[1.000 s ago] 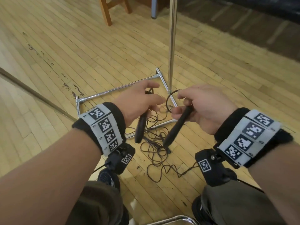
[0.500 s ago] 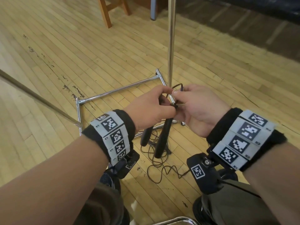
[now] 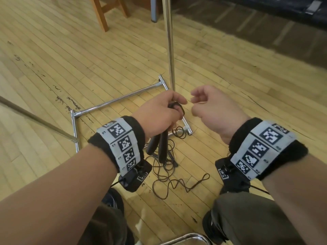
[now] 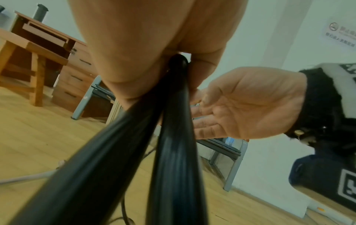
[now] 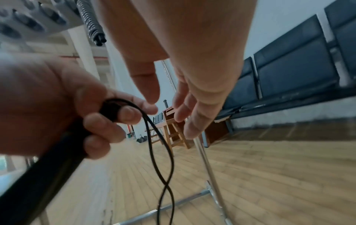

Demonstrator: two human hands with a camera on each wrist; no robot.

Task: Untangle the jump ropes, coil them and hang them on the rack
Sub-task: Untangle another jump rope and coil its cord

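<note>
Two black jump-rope handles (image 3: 163,147) hang side by side from my left hand (image 3: 174,107), whose fingers curl round their tops. The left wrist view shows both handles (image 4: 173,152) running down from the fist. The thin black rope (image 3: 168,177) loops out of the handle tops and trails down into a tangled heap on the floor. My right hand (image 3: 194,101) hovers just right of the left, fingers loosely bent, holding nothing; its bare palm (image 4: 240,103) shows. The rope (image 5: 154,137) hangs crossed below the left hand (image 5: 108,121). The chrome rack pole (image 3: 169,41) rises just behind both hands.
The rack's chrome base frame (image 3: 116,101) lies on the wooden floor under my hands, with a slanted metal bar (image 3: 35,119) at left. A wooden stool (image 3: 106,13) stands at the back. My knees and shoes fill the bottom, beside a chrome tube (image 3: 185,238).
My right hand passed its handle to the left, which now holds both. The right hand then let go and drew away to the right.
</note>
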